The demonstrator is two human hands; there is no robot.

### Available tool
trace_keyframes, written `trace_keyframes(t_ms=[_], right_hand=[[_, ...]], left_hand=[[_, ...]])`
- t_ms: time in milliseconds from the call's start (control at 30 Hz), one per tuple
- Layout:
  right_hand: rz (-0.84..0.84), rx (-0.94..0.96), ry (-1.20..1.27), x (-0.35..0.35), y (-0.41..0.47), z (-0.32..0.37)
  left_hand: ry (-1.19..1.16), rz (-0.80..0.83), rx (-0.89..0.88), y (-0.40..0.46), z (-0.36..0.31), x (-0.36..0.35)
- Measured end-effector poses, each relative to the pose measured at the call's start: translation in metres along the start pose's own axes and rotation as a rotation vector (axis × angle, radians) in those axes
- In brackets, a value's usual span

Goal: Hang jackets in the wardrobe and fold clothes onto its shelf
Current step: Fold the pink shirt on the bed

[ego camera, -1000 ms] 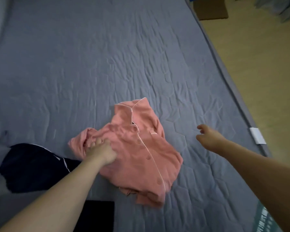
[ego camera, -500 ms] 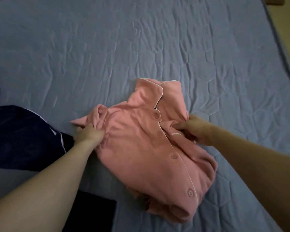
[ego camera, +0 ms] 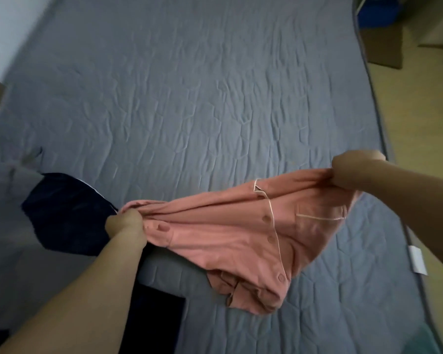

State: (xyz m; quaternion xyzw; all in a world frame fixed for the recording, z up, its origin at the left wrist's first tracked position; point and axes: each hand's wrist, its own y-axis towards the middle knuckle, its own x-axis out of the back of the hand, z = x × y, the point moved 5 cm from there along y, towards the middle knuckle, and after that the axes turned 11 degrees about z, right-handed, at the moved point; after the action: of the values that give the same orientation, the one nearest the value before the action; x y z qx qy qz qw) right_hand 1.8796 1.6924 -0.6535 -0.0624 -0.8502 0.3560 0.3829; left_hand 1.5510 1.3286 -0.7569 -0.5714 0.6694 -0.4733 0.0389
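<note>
The pink shirt [ego camera: 241,238] no longer lies bunched flat on the grey bed cover [ego camera: 189,98]. It is now stretched sideways between both hands, lifted at its two ends, with its lower part sagging down to the cover near the front of the bed.

The left hand [ego camera: 124,223] is clenched on the left end of the shirt, in roughly the same place as half a second ago. The right hand [ego camera: 353,172] has moved from the middle of the shirt out to the right, near the bed edge, and is closed tight on the right end of the fabric. The hands are now well apart; before, they were close together on the crumpled cloth.

The button row and the pale piping on the collar and pocket face up.

A dark blue garment [ego camera: 62,213] lies on the cover just beside the left hand, partly behind the left forearm. A second dark item [ego camera: 159,320] near the front edge is cut off by the same arm; its kind cannot be told. The fingertips of both hands are buried in folds. The frame is blurred, mostly at the edges. A white tag [ego camera: 417,259] sits on the bed's right edge, beside the wooden floor [ego camera: 435,118].
</note>
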Motion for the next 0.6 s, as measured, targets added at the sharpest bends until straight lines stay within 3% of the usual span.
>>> trace_keyframes(t_ms=[67, 133, 167, 200, 233, 300, 367, 500, 600], right_hand=[[0.038, 0.010, -0.006, 0.012, -0.004, 0.007], [0.332, 0.131, 0.142, -0.006, -0.014, 0.030], [0.543, 0.174, 0.269, -0.025, -0.022, 0.045], [0.693, 0.217, 0.394, -0.044, -0.029, 0.058], [0.716, 0.285, 0.485, -0.057, -0.033, 0.071], [0.551, 0.476, 0.643, -0.074, -0.031, 0.090], [0.439, 0.586, 0.776, -0.089, -0.033, 0.096], [0.325, 0.709, 0.543, -0.124, -0.041, 0.088], [0.460, 0.620, 0.567, -0.129, -0.048, 0.060]], left_hand=[[0.440, -0.020, -0.093, -0.013, 0.002, -0.003], [1.148, 0.005, -0.241, -0.024, 0.008, -0.017], [1.356, 0.044, -0.376, -0.025, 0.011, -0.032], [1.423, 0.120, -0.485, -0.027, 0.014, -0.051], [1.377, 0.211, -0.545, -0.030, 0.013, -0.071], [1.188, 0.377, -0.542, -0.031, 0.005, -0.114], [1.230, 0.440, -0.542, -0.028, 0.006, -0.153], [1.650, 0.443, -0.618, -0.033, 0.046, -0.183], [1.511, 0.396, -0.639, -0.038, 0.038, -0.177]])
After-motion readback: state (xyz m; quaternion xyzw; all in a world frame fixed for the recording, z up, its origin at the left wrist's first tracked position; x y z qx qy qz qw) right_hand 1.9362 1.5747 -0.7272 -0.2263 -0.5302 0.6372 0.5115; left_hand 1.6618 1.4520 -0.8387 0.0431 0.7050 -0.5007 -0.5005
